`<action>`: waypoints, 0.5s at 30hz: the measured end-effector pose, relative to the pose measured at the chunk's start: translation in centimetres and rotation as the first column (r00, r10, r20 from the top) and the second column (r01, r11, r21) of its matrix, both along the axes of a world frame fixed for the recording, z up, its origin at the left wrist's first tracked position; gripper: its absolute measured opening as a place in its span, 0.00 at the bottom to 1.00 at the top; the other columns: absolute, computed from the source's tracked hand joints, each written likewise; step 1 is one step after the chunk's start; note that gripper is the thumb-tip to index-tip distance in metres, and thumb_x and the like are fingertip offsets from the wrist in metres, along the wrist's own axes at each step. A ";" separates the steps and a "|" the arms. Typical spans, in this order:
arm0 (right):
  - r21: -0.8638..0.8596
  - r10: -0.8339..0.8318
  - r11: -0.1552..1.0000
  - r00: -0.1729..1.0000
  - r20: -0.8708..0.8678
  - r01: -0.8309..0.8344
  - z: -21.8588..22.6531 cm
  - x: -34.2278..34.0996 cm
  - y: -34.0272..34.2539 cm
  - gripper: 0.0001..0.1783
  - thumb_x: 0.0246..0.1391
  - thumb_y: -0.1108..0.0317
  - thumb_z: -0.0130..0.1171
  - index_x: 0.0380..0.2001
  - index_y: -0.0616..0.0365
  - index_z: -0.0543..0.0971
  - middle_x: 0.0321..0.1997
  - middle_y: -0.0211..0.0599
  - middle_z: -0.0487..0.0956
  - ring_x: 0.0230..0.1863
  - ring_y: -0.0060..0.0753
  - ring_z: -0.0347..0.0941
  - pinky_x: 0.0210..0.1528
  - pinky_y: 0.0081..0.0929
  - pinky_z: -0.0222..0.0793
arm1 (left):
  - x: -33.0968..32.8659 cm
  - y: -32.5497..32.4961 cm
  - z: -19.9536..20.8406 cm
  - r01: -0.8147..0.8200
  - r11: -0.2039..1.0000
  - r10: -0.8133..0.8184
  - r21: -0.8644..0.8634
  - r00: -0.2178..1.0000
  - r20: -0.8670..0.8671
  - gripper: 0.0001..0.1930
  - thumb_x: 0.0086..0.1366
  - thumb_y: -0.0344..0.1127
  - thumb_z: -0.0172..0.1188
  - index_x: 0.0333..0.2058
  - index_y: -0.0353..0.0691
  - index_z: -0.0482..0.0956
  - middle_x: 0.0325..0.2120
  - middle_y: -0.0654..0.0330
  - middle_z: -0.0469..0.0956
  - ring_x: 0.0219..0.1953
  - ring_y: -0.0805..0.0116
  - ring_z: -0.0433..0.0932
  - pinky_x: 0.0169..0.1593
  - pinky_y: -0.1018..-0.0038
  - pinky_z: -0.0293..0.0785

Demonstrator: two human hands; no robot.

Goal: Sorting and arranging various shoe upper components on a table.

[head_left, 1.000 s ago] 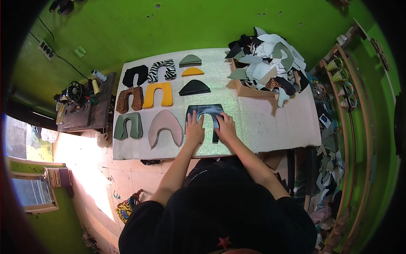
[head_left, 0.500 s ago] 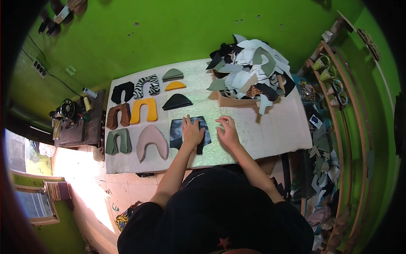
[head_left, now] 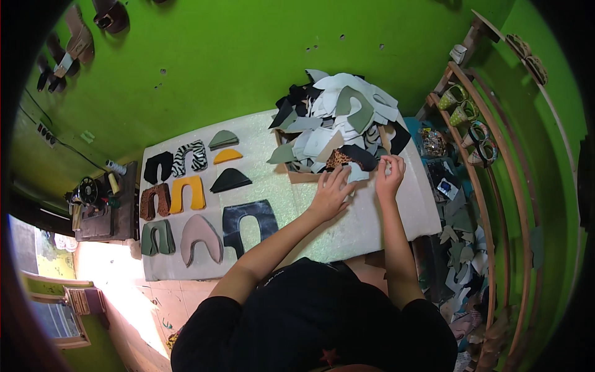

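From my remote seat I'd call this partway: seven U-shaped cutout sets [head_left: 188, 181] and three half-moon stacks [head_left: 232, 180] sit tidy left of centre, but one box [head_left: 304, 178] of jumbled offcuts [head_left: 334, 102], upper centre-right, looks left to do. Left hand [head_left: 330, 193] is loosely spread at its front; right hand [head_left: 389, 177] curls alongside, can't tell if it's pinching anything.

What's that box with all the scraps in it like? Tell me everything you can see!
The box is tan and looks like cardboard, with no lid in sight. It sits on the pale table, heaped above its rim with flat scraps: white, grey-green, black and some spotted brown. Scraps hang over its near side and hide much of it. The left hand and right hand are by that side; whether either touches the box is unclear.
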State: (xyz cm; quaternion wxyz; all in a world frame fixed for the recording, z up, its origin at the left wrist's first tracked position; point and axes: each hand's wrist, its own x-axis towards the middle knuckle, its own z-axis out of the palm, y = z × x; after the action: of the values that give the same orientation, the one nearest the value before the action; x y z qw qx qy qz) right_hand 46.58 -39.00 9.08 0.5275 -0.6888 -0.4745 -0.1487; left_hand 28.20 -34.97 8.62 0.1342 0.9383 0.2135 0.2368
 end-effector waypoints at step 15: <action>-0.642 -0.563 0.718 0.767 -0.307 0.270 -9.1 14.7 7.6 0.37 0.37 0.55 0.64 0.44 0.74 0.64 0.45 0.63 0.66 0.49 0.56 0.62 0.51 0.40 0.60 | 5.6 6.9 2.0 0.104 0.960 -0.058 -0.258 0.982 0.182 0.19 0.41 0.22 0.56 0.36 0.40 0.75 0.33 0.56 0.76 0.38 0.56 0.74 0.42 0.66 0.69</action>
State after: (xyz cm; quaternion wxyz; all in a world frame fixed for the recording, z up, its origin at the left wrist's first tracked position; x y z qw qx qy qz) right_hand 61.33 -31.41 -0.05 0.3518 -0.9179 -0.1751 0.0553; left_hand 33.84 -28.11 10.67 0.2867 0.8956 0.1923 0.2805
